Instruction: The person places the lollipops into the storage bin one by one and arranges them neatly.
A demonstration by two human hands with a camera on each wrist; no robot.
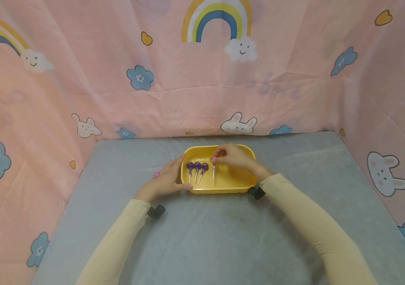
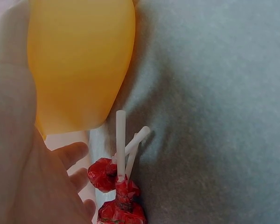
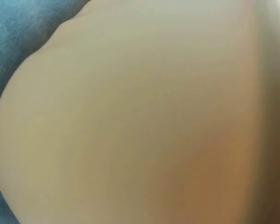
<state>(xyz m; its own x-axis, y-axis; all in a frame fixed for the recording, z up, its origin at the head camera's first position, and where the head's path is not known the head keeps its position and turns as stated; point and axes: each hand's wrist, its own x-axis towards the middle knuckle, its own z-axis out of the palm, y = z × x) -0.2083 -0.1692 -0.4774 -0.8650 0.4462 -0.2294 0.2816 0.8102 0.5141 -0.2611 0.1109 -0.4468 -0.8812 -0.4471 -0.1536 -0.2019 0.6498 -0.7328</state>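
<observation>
A yellow plastic tray [image 1: 232, 180] stands near the back of the table. Three purple-wrapped lollipops [image 1: 197, 165] lie side by side in its left half, sticks toward the front. Over the tray, my right hand [image 1: 236, 156] pinches a pink-wrapped lollipop [image 1: 214, 171] by its head, stick pointing down. My left hand [image 1: 165, 178] rests along the tray's left side with straight fingers, thumb at the front left corner. Beyond those fingers, red-wrapped lollipops [image 2: 122, 212] with white sticks lie on the table in the left wrist view. The right wrist view is blocked by a blurred, close surface.
A grey cloth-covered table [image 1: 209, 237] spreads in front of the tray and to both sides. Behind it hangs a pink curtain [image 1: 174, 111] with rainbows, rabbits and flowers. Each wrist wears a small black device [image 1: 157, 211].
</observation>
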